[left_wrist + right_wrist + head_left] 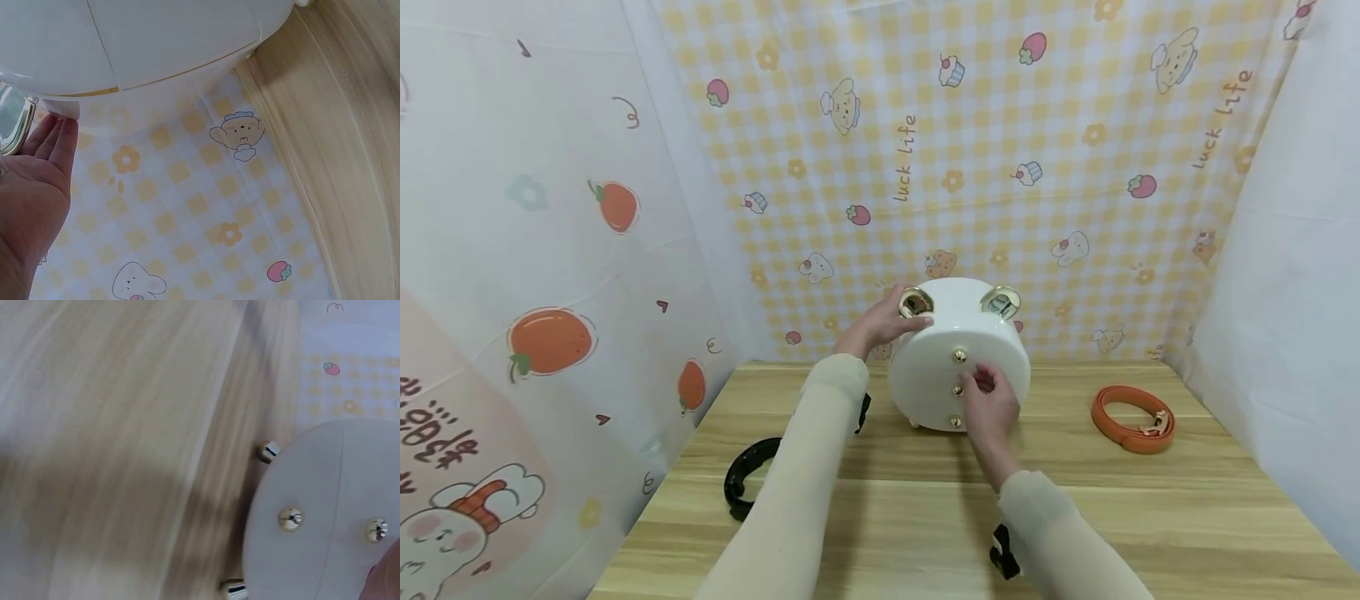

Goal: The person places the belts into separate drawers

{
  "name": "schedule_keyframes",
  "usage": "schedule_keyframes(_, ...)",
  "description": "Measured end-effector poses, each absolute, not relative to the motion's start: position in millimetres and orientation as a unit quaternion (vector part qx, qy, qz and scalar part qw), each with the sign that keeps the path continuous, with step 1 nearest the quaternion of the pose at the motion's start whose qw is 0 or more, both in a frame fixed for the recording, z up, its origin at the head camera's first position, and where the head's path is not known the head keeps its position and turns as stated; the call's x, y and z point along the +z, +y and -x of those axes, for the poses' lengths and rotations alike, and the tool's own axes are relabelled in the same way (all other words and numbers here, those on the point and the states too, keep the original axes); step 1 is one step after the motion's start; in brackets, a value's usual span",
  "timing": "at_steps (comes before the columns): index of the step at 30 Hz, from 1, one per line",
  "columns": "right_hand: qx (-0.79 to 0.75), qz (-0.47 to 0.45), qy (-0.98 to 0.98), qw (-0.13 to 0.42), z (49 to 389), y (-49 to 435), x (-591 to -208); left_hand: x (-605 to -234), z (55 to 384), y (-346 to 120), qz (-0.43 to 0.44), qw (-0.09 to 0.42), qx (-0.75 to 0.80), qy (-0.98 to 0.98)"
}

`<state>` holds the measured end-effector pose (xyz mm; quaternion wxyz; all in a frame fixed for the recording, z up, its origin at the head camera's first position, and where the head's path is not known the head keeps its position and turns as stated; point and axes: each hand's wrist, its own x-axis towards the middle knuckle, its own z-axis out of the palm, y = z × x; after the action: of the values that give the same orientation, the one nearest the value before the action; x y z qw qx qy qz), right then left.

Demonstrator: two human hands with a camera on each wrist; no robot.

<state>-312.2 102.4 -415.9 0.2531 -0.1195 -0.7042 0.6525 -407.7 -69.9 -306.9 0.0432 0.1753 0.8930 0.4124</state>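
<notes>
Head view shows a wooden tabletop [917, 517] bearing a white round case [925, 379] upright. The left hand [882, 322] rests at the case's 10 o'clock, thumb in front and fingers extended straight behind. The right hand [994, 407], fingers curled, sits just off the face's centre toward 4 o'clock; whether it grips anything, I cannot tell. An orange strap [1111, 428] lies coiled past 3 o'clock, a black strap [733, 479] toward 8. Gold rings [1016, 300] mark 11 and 1; gold knobs [959, 356] run from 12 to 6.
</notes>
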Motion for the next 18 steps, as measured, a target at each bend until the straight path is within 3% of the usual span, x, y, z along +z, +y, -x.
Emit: schedule_keyframes(18, 0.657, 0.143, -0.699, 0.244, 311, 86, -456, -306, 406, -71, -0.176, 0.044, 0.409, 0.894)
